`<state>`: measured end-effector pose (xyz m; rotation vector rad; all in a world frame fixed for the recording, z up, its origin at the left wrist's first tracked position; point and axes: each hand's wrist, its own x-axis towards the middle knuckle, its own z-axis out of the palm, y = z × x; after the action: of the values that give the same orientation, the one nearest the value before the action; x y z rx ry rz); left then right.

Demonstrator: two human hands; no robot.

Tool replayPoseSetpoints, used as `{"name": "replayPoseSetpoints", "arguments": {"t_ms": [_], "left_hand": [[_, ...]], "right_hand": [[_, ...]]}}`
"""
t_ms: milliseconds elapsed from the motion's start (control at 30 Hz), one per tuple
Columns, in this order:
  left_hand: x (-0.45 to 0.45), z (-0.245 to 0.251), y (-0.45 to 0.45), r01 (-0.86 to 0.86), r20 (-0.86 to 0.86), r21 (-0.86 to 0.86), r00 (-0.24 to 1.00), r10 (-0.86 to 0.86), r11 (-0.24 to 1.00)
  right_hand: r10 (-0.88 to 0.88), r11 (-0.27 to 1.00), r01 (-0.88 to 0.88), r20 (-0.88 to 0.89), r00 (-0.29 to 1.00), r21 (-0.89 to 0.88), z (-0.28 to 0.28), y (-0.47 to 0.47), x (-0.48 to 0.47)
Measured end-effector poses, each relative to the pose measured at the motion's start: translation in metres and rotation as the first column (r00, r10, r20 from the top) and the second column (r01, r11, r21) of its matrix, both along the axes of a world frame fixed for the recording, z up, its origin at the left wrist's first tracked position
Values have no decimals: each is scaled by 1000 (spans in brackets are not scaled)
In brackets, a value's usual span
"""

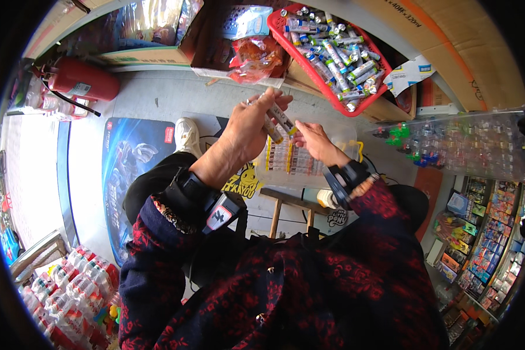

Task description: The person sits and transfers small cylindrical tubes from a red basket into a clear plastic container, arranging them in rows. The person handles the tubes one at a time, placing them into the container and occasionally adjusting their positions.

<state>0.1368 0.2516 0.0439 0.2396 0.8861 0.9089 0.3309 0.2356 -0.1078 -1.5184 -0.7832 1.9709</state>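
My left hand [251, 124] holds several small printed tubes [282, 121] with yellow ends, slanting down to the right. Close to their lower ends is my right hand [314, 139], its thumb and fingertips near a yellow end; whether they touch it is unclear. Beneath both hands stands a clear plastic box [269, 177], where rows of similar tubes [279, 158] lie side by side. A red plastic basket [306, 65], heaped with loose tubes [332, 57] with green, blue and yellow ends, is beyond my right hand.
A red fire extinguisher [85, 78] lies at the upper left. Open cardboard boxes [151, 56] with bagged goods line the far side. To the right are a clear sheet-like pack [468, 142] of small items and display racks [492, 236]. A wooden stool [278, 214] stands near my knees.
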Motion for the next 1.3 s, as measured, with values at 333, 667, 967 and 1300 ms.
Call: {"name": "replayPoseSetpoints", "arguments": {"t_ms": [333, 667, 967, 1300], "left_hand": [[22, -22, -13, 121, 168, -68, 980, -109, 990], [31, -51, -20, 14, -72, -285, 997, -36, 959], [37, -74, -44, 455, -27, -141, 886, -463, 879], [49, -99, -64, 255, -47, -181, 962, -267, 950]], "right_hand": [[-75, 976, 100, -133, 988, 193, 123, -35, -10], [-92, 939, 120, -99, 991, 322, 89, -22, 6], [-151, 977, 166, -114, 982, 135, 81, -20, 16], [250, 958, -275, 237, 939, 81, 75, -34, 11]]}}
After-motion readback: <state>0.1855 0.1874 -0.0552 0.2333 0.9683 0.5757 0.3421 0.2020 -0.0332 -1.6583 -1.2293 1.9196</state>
